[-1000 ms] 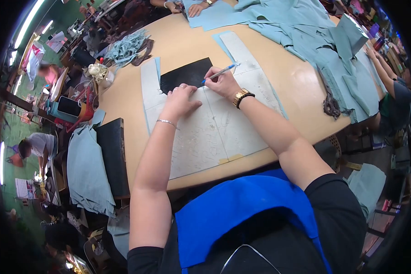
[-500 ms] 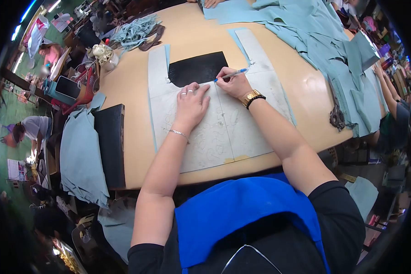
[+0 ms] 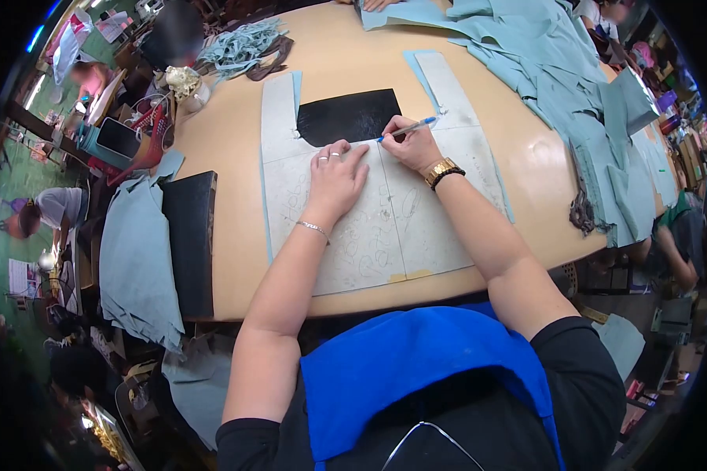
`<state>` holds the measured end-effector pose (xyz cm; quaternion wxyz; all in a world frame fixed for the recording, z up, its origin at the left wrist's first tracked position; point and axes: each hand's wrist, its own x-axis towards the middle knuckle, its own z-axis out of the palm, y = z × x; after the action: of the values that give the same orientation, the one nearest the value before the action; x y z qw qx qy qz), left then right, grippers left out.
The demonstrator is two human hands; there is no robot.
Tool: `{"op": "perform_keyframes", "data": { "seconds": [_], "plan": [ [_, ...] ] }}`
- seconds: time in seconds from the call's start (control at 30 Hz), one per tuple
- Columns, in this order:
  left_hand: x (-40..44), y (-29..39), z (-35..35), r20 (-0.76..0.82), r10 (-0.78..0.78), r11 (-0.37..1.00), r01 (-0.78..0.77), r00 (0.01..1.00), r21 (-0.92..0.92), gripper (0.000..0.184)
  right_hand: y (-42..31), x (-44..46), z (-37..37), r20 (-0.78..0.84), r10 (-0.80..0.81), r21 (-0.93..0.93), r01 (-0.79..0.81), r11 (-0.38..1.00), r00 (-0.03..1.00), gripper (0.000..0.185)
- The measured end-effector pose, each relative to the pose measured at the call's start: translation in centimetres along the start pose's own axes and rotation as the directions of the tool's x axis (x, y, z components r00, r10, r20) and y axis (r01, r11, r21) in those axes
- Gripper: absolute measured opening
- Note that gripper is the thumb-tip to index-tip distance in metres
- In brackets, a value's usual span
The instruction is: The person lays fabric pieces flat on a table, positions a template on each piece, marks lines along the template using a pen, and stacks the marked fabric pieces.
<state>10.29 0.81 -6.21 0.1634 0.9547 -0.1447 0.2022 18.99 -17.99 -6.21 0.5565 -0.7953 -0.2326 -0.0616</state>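
Observation:
A pale grey-white pattern template (image 3: 346,243) with pen lines and handwriting lies on light blue material (image 3: 297,86), which shows along its edges. My left hand (image 3: 338,177) rests on the template with its fingers stretched out, near the edge of the cut-out. In my right hand (image 3: 412,145) is a blue pen (image 3: 420,125), held tilted with its tip at the cut-out's lower edge, beside the template's centre line. A black sheet (image 3: 346,116) shows inside the cut-out.
Light blue material (image 3: 518,63) is heaped along the table's right side. Blue strips (image 3: 243,49) lie at the far left. A dark board (image 3: 190,243) and more blue pieces (image 3: 137,259) sit at the left edge. A co-worker's hand (image 3: 379,4) is at the far edge.
The view has shifted slightly, so the table contents appear a little further right. My hands keep nearly the same place on the template. At the right, a co-worker's arm has moved down from the blue material.

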Motion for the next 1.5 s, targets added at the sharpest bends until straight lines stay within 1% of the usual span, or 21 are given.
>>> {"op": "perform_keyframes", "data": {
  "seconds": [0.07,0.17,0.27,0.37,0.47,0.5,0.6,0.63,0.7,0.73,0.77,0.87,0.9,0.97,1.03,1.13,1.23,1.5],
  "plan": [
    [-0.1,0.0,0.0,-0.007,0.002,1.0,-0.002,1.0,-0.009,0.037,0.0,-0.1,0.2,-0.003,0.02,0.043,-0.019,0.999,1.0,0.011],
    [-0.1,-0.8,0.4,0.022,0.016,0.998,-0.015,1.0,-0.064,0.04,0.3,0.0,-0.1,0.024,0.016,-0.013,-0.016,1.0,1.0,0.01],
    [-0.3,-1.6,-1.3,0.128,-0.078,0.973,0.103,0.989,-0.206,0.043,0.2,0.1,0.1,-0.008,0.027,-0.024,-0.028,0.999,1.0,0.011],
    [-1.5,-2.6,-3.3,0.091,-0.209,0.976,0.201,0.974,0.088,0.058,1.1,0.5,0.2,-0.058,0.066,0.069,-0.062,0.996,0.996,0.012],
    [-2.6,-3.4,-3.3,0.073,-0.273,0.957,0.263,0.959,0.125,0.068,1.1,0.8,-0.1,-0.025,0.215,0.323,-0.195,0.926,0.976,0.013],
    [-2.7,-3.5,-3.4,0.081,-0.29,0.952,0.279,0.953,0.128,0.07,1.0,1.0,-0.2,-0.015,0.236,0.353,-0.216,0.91,0.972,0.015],
    [-2.4,-3.3,-3.3,0.098,-0.317,0.945,0.304,0.943,0.123,0.072,0.8,0.8,-1.2,0.03,0.348,0.512,-0.314,0.8,0.937,0.014],
    [-2.4,-3.1,-3.6,0.102,-0.319,0.943,0.305,0.942,0.132,0.072,0.9,0.7,-1.6,-0.008,0.339,0.539,-0.282,0.794,0.941,0.014],
    [-2.3,-3.2,-3.3,0.103,-0.322,0.942,0.307,0.941,0.138,0.073,3.1,1.0,-3.9,-0.185,0.243,0.42,-0.147,0.895,0.952,0.013],
    [-2.4,-3.4,-3.0,0.099,-0.327,0.94,0.312,0.94,0.141,0.074,4.0,1.3,-5.0,-0.258,0.183,0.351,-0.085,0.932,0.949,0.012],
    [-2.5,-3.5,-2.8,0.095,-0.336,0.936,0.321,0.937,0.147,0.076,4.8,1.6,-6.3,-0.331,0.153,0.328,-0.038,0.944,0.931,0.009],
    [-2.3,-3.3,-3.1,0.12,-0.354,0.929,0.335,0.928,0.155,0.076,6.2,1.7,-9.5,-0.408,0.156,0.241,-0.059,0.969,0.9,0.005],
    [-2.3,-3.3,-3.1,0.121,-0.357,0.928,0.338,0.926,0.156,0.076,6.7,1.4,-10.0,-0.409,0.146,0.178,-0.079,0.981,0.901,0.005],
    [-2.2,-3.2,-3.1,0.124,-0.365,0.925,0.345,0.923,0.159,0.076,7.8,1.3,-10.2,-0.379,0.159,0.147,-0.11,0.983,0.912,0.007],
    [-2.2,-3.1,-3.2,0.129,-0.364,0.926,0.344,0.922,0.159,0.076,7.5,1.2,-10.2,-0.358,0.173,0.088,-0.151,0.985,0.917,0.011],
    [-2.2,-3.2,-3.1,0.128,-0.364,0.926,0.344,0.922,0.159,0.076,7.1,1.1,-10.0,-0.363,0.166,0.055,-0.157,0.986,0.917,0.011],
    [-2.2,-3.2,-3.1,0.127,-0.363,0.926,0.342,0.923,0.161,0.077,6.3,1.0,-10.0,-0.35,0.167,-0.034,-0.19,0.981,0.922,0.012],
    [-2.4,-3.3,-2.9,0.117,-0.354,0.929,0.333,0.928,0.164,0.076,5.7,1.0,-9.8,-0.329,0.163,-0.059,-0.193,0.979,0.93,0.015]
  ]
}}
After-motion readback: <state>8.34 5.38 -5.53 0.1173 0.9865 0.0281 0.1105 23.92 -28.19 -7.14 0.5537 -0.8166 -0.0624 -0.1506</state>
